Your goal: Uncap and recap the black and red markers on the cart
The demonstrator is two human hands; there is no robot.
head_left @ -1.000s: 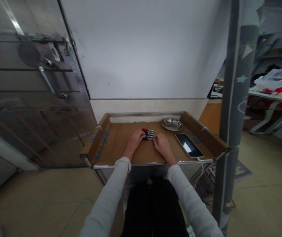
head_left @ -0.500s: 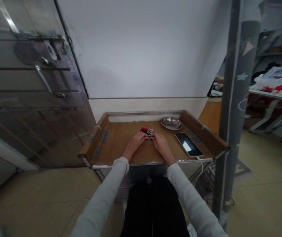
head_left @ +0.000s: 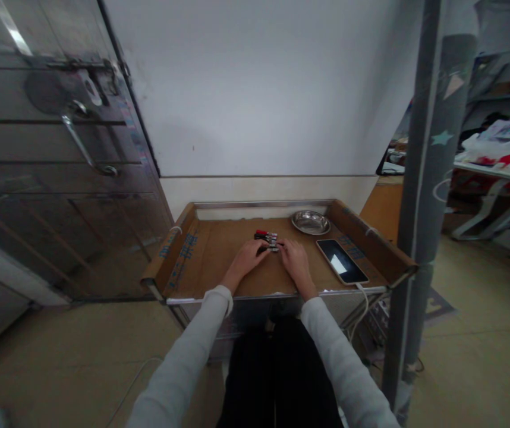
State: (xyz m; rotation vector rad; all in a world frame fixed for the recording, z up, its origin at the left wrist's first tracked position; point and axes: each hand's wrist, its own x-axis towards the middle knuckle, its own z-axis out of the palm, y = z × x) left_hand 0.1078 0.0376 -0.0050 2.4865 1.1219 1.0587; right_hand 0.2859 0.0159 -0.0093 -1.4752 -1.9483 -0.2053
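Observation:
Several small plug-like pieces with silver metal ends lie side by side in a row on the cardboard. The farthest piece, a red one (head_left: 262, 232), has its metal end pointing right. Closer to me are black pieces (head_left: 260, 237), partly covered by my fingers. My left hand (head_left: 246, 257) has its thumb and fingers pinched at the left end of the nearest black-and-silver piece (head_left: 273, 249). At the right ends of the row, my right hand (head_left: 296, 260) has its fingers bent and drawn together. Whether anything is between its fingertips is too small to tell.
The cardboard-lined table (head_left: 219, 261) has raised cardboard sides. A round metal dish (head_left: 311, 222) stands at its back right. In front of the dish lies a phone (head_left: 342, 261) with a white cable (head_left: 364, 303) plugged in. A grey post (head_left: 428, 178) rises beside the table.
My hands have drawn slightly apart and a little toward me. More of the silver ends shows between them. The row of pieces stays in about the same place.

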